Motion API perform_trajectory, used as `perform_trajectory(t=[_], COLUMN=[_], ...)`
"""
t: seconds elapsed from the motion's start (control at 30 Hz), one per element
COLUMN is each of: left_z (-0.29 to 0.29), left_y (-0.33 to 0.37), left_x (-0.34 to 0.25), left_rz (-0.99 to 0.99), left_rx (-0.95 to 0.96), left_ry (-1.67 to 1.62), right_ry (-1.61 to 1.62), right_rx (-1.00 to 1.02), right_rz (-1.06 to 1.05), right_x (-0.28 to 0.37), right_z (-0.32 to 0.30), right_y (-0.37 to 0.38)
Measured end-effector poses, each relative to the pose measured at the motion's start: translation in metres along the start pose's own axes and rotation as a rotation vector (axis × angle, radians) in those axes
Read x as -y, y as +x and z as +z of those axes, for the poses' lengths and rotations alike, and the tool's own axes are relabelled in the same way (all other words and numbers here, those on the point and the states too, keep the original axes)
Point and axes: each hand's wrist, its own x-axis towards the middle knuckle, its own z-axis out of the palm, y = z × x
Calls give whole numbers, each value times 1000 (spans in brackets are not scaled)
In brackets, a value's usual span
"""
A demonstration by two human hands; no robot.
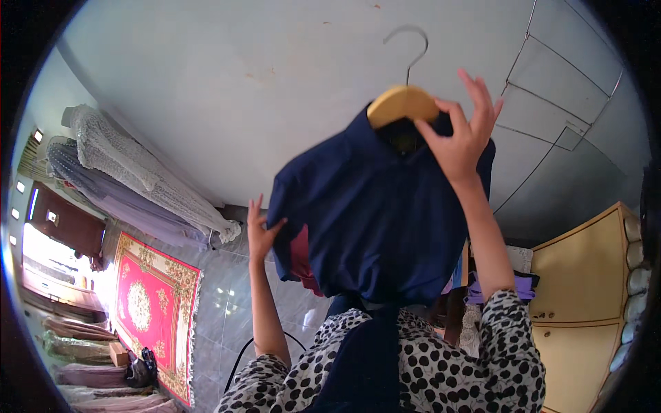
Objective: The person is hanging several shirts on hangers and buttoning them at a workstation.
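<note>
A navy blue collared shirt (372, 213) hangs in front of me on a light wooden hanger (396, 104) with a metal hook. My right hand (463, 141) pinches the hanger's shoulder by the collar between thumb and forefinger, its other fingers raised. At the shirt's left side, my left hand (259, 237) has its thumb and fingertips closed on the sleeve edge. A patch of maroon cloth (301, 256) shows below that sleeve; whether it belongs to the shirt I cannot tell.
Beaded pale gowns (131, 162) hang along the wall at left. A red patterned rug (155, 306) lies on the grey tiled floor (231, 303). More garments (89, 375) line the lower left. A light wooden cabinet (575, 282) stands at right, with folded purple cloth (527, 283) beside it.
</note>
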Motion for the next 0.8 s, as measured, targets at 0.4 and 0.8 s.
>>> perform_trajectory(t=[0.4,0.8], left_z=[38,105], left_y=[66,-83], left_x=[-3,-12], left_rz=[-153,-180], left_rx=[-121,185], left_ry=[236,297], right_ry=[-92,-24], right_rx=[38,409], right_rz=[-20,45], right_x=[-50,-87], right_z=[99,175], right_y=[-4,-195])
